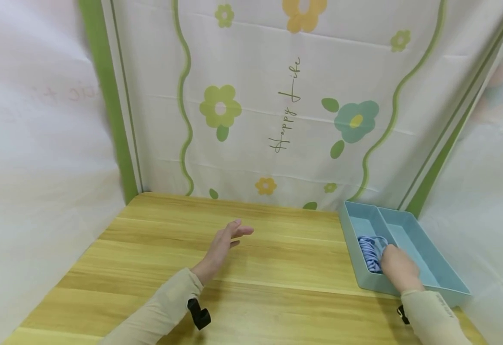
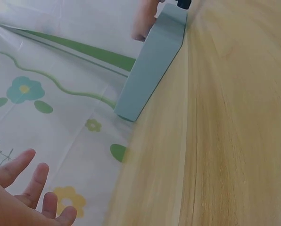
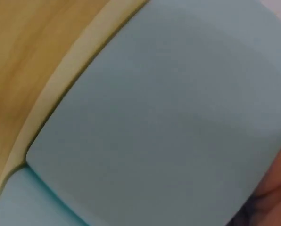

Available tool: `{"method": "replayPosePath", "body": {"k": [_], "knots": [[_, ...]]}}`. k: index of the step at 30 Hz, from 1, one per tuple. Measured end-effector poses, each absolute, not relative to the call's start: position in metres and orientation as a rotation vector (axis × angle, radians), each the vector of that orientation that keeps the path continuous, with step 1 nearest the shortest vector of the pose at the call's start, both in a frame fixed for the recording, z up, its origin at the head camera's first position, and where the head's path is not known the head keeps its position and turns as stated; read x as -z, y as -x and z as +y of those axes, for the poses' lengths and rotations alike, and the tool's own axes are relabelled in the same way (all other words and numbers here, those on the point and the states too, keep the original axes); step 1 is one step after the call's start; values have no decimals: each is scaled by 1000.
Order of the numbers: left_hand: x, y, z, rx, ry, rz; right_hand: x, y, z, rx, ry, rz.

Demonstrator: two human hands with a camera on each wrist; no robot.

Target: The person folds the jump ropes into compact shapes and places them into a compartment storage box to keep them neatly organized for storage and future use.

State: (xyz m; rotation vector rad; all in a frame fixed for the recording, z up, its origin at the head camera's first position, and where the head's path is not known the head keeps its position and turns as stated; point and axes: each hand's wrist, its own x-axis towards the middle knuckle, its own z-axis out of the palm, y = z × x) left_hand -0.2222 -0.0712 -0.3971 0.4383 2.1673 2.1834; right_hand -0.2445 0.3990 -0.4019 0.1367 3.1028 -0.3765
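A bundle of coiled blue cord [image 1: 369,254] lies in the left compartment of a light-blue divided tray [image 1: 352,249] at the table's right side. My right hand [image 1: 399,266] reaches over the tray's near rim and grips the cord's right end, its fingertips hidden behind the knuckles. The right wrist view is mostly filled by the tray's outer wall [image 3: 154,113], with a bit of the hand [image 3: 275,197] at the lower right edge. My left hand [image 1: 222,244] hovers over the middle of the table, fingers extended and holding nothing. Its spread fingers [image 2: 39,181] also show in the left wrist view.
The wood-grain table [image 1: 277,268] runs back to a white curtain [image 1: 251,143] printed with flowers. More white sheeting hangs along the left and right sides. The tray's divider [image 1: 387,225] separates the cord's compartment from the right one.
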Motion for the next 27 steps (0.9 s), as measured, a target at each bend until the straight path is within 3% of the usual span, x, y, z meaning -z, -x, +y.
{"method": "replayPosePath", "body": {"k": [16, 27], "knots": [[395, 222, -73, -2177, -451, 2185, 398, 236, 397, 234, -184, 3345], [393, 220, -75, -2174, -453, 2202, 395, 228, 398, 381, -148, 3310]]}}
